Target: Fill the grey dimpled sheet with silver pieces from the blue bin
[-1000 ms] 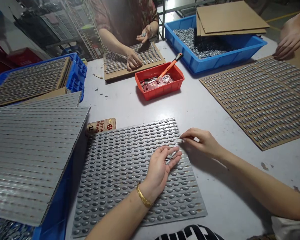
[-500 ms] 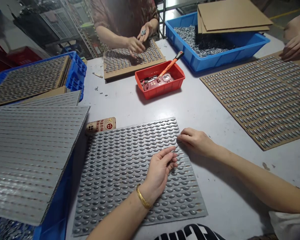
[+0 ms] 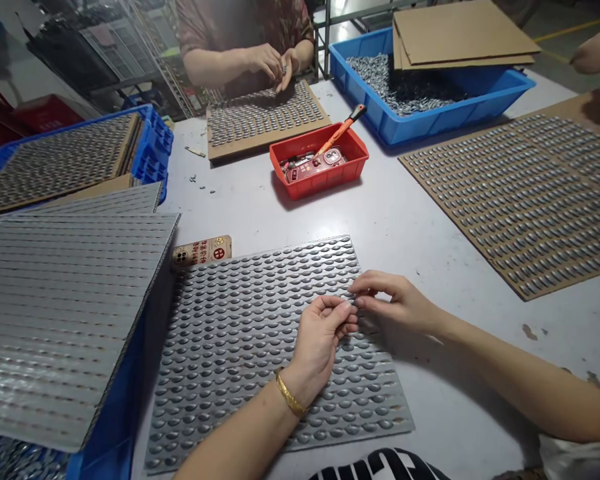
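Note:
A grey board (image 3: 403, 419) lies in front of me, set with rows of small shiny oval metal pieces (image 3: 240, 323). My left hand (image 3: 323, 340), with a gold bracelet (image 3: 290, 393) at the wrist, is over the right part of the board. Its fingers are curled and the thumb pinches against the forefinger; whatever is between them is too small to make out. My right hand (image 3: 390, 300) comes in from the right at the board's edge. Its thumb and forefinger close toward the left fingertips, and what they grip cannot be made out.
A red bin (image 3: 325, 177) with a phone and an orange-handled tool stands beyond the board. Blue crates (image 3: 405, 127) hold loose metal pieces. Stacked grey boards (image 3: 70, 320) rise at left. A co-worker's hands (image 3: 275, 67) work over another board; a filled brown board (image 3: 525, 207) lies right.
My right hand has moved down and left to meet my left fingertips, and the left fingers have drawn into a tighter pinch. The co-worker's hands have come together.

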The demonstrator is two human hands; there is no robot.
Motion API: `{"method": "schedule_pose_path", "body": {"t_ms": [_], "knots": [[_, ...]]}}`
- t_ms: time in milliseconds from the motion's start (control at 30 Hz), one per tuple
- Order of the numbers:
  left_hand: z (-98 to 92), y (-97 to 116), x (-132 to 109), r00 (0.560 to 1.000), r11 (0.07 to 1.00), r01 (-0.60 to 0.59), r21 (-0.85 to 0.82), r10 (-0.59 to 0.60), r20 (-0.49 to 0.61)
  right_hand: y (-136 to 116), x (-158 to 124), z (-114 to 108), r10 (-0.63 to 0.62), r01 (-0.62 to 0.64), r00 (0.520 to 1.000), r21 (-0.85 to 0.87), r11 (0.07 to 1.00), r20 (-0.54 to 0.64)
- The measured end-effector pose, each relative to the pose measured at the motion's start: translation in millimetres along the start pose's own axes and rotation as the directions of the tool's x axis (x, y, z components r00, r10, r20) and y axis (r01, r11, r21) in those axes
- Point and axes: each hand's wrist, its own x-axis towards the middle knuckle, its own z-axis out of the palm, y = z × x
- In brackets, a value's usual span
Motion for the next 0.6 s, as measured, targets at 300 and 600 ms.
{"method": "schedule_pose_path", "body": {"t_ms": [300,600], "knots": [[7.8,-12.9,1.7,0.999,0.998,-0.025,-0.058,0.027,0.042,-7.2,-18.0,22.8,0.006,0.008,0.974,0.062,0.998,-0.225],[8.6,-6.0,-4.5,0.982,0.991,0.122,0.050,-0.127,0.137,7.1,-28.9,14.9,-0.223,0.180,0.971,-0.344,0.921,-0.090]]}}
